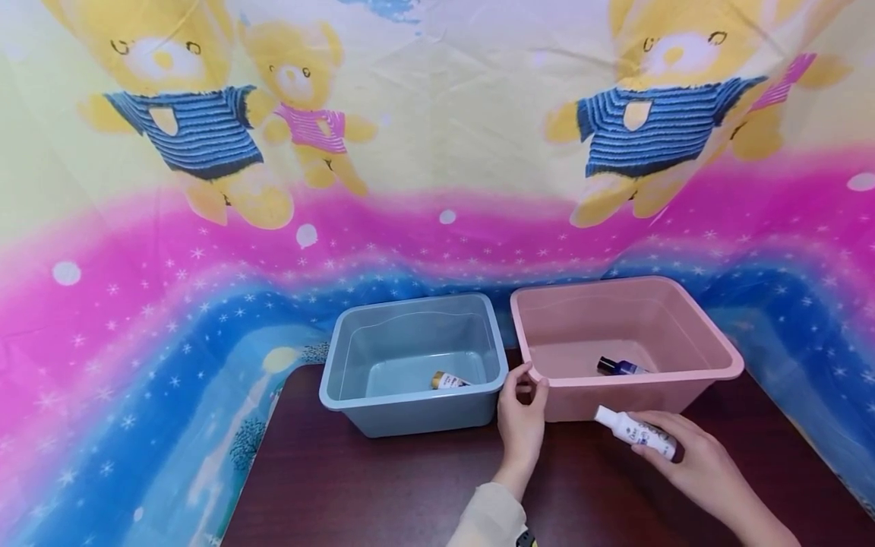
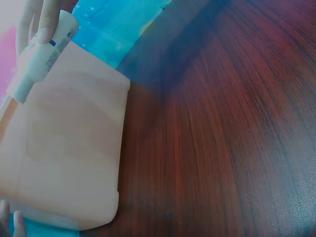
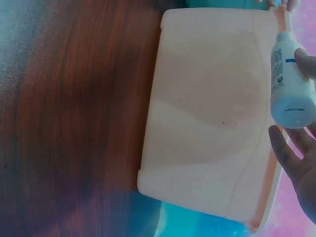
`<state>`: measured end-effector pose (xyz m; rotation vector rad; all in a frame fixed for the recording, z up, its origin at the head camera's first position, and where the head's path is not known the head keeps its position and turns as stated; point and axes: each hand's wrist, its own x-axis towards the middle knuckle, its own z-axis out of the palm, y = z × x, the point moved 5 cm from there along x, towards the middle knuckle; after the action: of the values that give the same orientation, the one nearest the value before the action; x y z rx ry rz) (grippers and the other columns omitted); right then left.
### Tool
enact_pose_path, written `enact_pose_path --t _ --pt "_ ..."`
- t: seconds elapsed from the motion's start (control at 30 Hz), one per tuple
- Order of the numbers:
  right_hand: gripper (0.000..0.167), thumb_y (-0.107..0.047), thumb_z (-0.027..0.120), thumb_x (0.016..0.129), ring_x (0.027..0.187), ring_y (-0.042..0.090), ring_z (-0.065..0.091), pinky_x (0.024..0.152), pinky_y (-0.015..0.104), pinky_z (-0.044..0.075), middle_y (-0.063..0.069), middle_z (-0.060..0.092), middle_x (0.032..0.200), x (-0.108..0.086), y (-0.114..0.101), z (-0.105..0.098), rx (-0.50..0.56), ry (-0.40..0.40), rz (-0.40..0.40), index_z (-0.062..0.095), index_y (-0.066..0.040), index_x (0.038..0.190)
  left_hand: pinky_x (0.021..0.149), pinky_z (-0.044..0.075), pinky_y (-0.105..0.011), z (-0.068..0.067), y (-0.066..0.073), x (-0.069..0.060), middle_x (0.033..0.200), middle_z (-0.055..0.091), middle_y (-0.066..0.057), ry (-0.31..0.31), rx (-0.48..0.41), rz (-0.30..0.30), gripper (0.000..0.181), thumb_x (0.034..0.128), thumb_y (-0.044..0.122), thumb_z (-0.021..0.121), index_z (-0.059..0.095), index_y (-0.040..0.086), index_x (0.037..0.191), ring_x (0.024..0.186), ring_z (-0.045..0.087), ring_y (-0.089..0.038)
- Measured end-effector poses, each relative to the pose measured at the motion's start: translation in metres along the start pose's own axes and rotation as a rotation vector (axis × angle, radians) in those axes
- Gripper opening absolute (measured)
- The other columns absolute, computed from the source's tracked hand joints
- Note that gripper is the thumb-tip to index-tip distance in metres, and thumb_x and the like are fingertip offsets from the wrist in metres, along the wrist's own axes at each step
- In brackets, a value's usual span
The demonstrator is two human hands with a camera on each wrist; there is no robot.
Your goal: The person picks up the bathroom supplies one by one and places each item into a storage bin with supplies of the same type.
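Note:
My right hand (image 1: 697,456) holds a small white Dove bottle (image 1: 642,434) between thumb and fingers, in front of the pink basin (image 1: 615,399). The bottle lies tilted, its cap pointing left; the right wrist view shows the base of the bottle (image 3: 292,94). With thumb and fingertips, my left hand (image 1: 522,425) pinches the pink basin's rim at the near left corner. Inside that basin lies a dark blue bottle with a black cap (image 1: 620,367), partly hidden by the front rim. Only fingertips of my left hand (image 2: 12,219) show in the left wrist view.
Left of the pink basin stands a blue-grey basin (image 1: 424,414), holding a small white container with a gold cap (image 1: 450,380). Both basins stand on a dark reddish wood table (image 1: 383,486). A curtain printed with bears (image 1: 437,152) hangs behind and around it.

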<state>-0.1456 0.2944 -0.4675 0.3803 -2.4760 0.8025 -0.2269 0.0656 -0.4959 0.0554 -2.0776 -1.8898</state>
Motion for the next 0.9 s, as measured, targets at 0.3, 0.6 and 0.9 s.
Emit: enact_pose_path --t 0.3,0.6,0.9 --pt "0.056 -0.007 0.091 0.065 0.087 -0.002 0.052 0.074 0.006 0.036 -0.002 0.066 0.108 0.007 -0.003 -0.006 -0.001 0.002 -0.011 0.071 -0.018 0.116 0.078 0.049 -0.034 -0.001 0.000 0.000 0.097 0.060 0.014 -0.004 0.010 -0.014 0.029 0.0904 0.032 0.072 0.066 0.034 0.119 0.093 0.059 -0.018" --pt "0.059 -0.006 0.091 0.064 0.089 -0.004 0.051 0.076 0.006 0.036 -0.003 0.065 0.109 0.012 -0.004 -0.011 -0.014 0.019 -0.034 0.071 -0.019 0.117 0.076 0.047 -0.029 0.000 -0.002 -0.001 0.096 0.061 0.013 0.020 0.040 -0.005 0.030 0.0895 0.035 0.073 0.066 0.036 0.118 0.093 0.059 -0.019" --pt "0.058 -0.006 0.091 0.063 0.092 -0.006 0.050 0.077 0.008 0.035 -0.001 0.065 0.108 0.016 0.000 -0.016 -0.033 0.048 -0.046 0.071 -0.019 0.116 0.078 0.049 -0.033 0.002 -0.004 -0.002 0.097 0.060 0.014 0.037 0.038 -0.013 0.030 0.0900 0.037 0.072 0.066 0.035 0.119 0.094 0.059 -0.018"
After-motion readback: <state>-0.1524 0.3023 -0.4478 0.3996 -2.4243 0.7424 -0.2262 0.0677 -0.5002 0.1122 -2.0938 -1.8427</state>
